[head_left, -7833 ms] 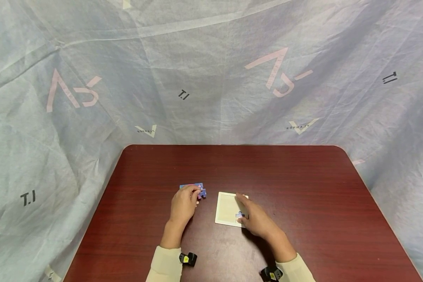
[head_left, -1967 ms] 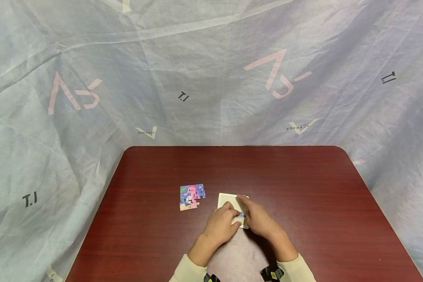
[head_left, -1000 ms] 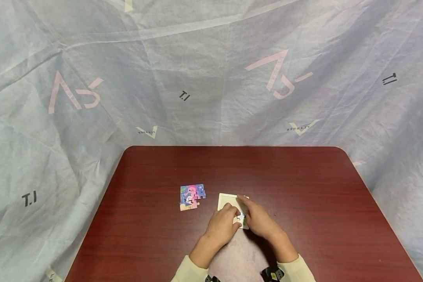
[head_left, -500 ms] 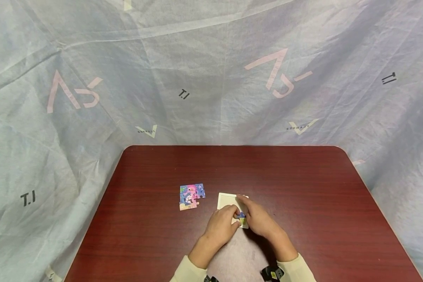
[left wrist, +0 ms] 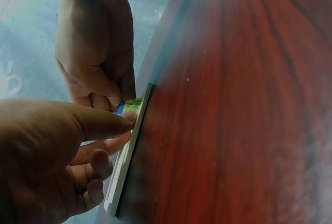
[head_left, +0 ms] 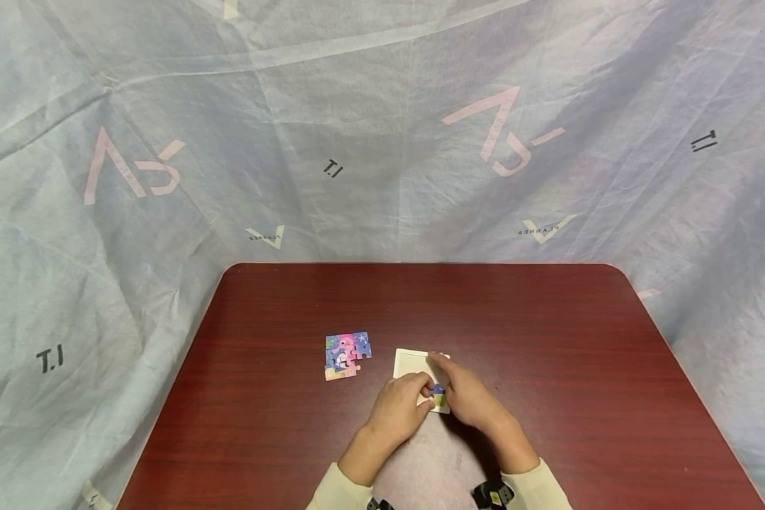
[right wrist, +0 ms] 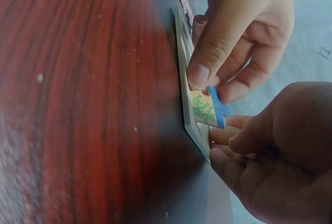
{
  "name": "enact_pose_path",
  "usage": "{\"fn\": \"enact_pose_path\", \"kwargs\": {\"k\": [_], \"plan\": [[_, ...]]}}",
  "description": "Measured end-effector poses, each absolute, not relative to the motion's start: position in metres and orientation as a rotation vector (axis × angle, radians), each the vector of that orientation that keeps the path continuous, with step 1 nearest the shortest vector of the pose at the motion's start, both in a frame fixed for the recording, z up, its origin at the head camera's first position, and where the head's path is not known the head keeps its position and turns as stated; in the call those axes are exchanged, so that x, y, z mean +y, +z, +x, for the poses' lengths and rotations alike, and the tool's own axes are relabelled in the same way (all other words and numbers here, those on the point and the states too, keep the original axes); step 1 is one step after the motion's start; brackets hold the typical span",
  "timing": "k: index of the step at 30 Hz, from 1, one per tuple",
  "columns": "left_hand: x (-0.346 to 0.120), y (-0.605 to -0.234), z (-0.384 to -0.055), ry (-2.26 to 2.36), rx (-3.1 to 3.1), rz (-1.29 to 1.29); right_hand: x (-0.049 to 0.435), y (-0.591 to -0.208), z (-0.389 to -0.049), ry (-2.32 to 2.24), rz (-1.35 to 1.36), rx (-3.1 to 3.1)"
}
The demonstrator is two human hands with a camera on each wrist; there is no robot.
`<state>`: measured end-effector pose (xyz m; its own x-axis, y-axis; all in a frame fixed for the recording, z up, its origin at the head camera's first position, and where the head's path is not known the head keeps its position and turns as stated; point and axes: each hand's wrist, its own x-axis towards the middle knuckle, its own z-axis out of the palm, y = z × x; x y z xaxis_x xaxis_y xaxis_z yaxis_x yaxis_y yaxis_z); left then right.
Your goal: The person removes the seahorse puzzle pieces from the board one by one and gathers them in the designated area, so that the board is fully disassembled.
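In the head view my left hand [head_left: 398, 404] is over the near part of a shallow cream puzzle tray [head_left: 411, 360]. Its thumb and fingers pinch a jigsaw piece [right wrist: 204, 109], blue at one side, with green plant shapes on yellow. The right wrist view has this piece tilted, right at the tray's raised rim [right wrist: 182, 79]. My right hand [head_left: 472, 397] holds the tray's right side, index finger stretched toward the far corner. Its thumb and curled fingers are close to the piece in the left wrist view. The left hand hides part of the tray floor.
Left of the tray lies a block of joined jigsaw pieces [head_left: 344, 356] with a pink and blue picture, its right and lower edges uneven. Both rest on a dark red wooden table [head_left: 516, 312]. A grey cloth backdrop [head_left: 382, 142] hangs behind and at the sides.
Earlier the left hand was over the joined pieces; it has come right to the tray. During the last second the piece has tilted in its fingers. The right hand stays at the tray.
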<state>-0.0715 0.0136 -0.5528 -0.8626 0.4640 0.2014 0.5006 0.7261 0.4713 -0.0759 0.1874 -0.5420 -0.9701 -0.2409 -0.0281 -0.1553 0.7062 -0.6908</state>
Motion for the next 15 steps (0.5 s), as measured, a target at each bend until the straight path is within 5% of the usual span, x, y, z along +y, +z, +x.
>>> {"fn": "enact_pose_path", "kwargs": {"k": [15], "plan": [[0.0117, -0.5531, -0.0694, -0.858, -2.855, -0.78, 0.1873, -0.5433, -0.0764, -1.133, -0.312, 2.782]]}}
